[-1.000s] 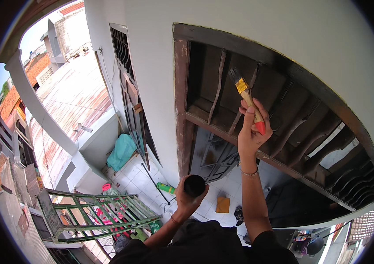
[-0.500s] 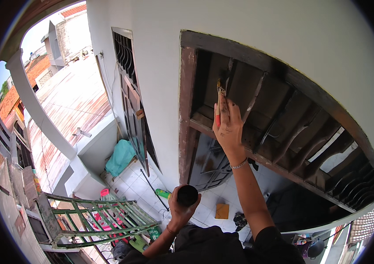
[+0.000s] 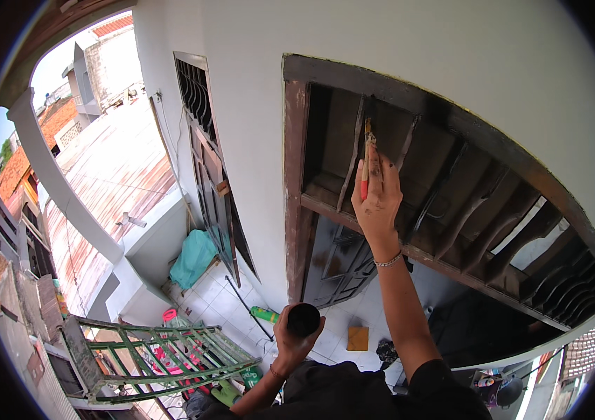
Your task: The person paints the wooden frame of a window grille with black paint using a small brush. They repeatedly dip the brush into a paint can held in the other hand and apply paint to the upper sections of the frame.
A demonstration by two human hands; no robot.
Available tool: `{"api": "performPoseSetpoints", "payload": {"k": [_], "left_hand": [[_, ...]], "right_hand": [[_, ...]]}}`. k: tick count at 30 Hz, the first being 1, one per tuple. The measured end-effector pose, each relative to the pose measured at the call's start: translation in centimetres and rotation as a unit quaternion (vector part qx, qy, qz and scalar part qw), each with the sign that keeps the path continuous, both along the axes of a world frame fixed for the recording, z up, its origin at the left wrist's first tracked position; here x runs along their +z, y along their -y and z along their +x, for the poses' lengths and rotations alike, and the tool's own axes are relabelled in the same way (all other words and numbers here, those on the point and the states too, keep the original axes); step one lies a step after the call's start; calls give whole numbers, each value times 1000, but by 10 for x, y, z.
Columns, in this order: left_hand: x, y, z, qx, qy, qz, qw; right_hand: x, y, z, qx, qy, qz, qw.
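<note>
My right hand (image 3: 379,199) is raised, its paint-smudged fingers closed round a slim paintbrush (image 3: 365,183) with a red handle. The bristles point up between the first two upright slats of a dark wooden transom (image 3: 353,73) above the doorway; whether they touch the wood I cannot tell. The slat left of the brush (image 3: 351,154) looks paler than the dark ones farther right. Low in front of my body, my left hand (image 3: 296,348) is wrapped round a cup-like container (image 3: 304,320), its round top dark inside.
A green ladder (image 3: 171,360) leans at lower left. A dark panelled door (image 3: 343,262) stands below the transom. On the tiled floor lie a yellowish-brown square (image 3: 358,339) and a green bottle-like object (image 3: 264,314). A teal cover (image 3: 192,259) drapes something by the low wall. A barred window (image 3: 197,91) is at left.
My right hand and the brush have moved slightly right and a little lower, from the left side of the first slat to its right. My left hand still holds the container.
</note>
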State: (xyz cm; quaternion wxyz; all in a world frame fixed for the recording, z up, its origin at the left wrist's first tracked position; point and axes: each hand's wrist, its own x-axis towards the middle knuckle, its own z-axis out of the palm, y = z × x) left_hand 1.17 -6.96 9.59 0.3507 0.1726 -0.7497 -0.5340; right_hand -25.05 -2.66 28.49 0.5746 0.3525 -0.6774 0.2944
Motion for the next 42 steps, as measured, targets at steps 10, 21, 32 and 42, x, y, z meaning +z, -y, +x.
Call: {"api": "performPoseSetpoints", "payload": {"k": [10,21,32,42], "left_hand": [[-4,-3,-2,-18,-2,-11,1000],[-3,-13,1,-24,9,-9,1000],[-6,-13,11,-38,25,-11,999],[-14,-15,17,-39,45,-19,998]], "right_hand": [[-2,-3,-6,10,24,48,999],[10,-8,-16,155,15,-99,983],[0,-7,-23,197,56,-101,974],[-7,-19,-17,190,120,-109,968]]}}
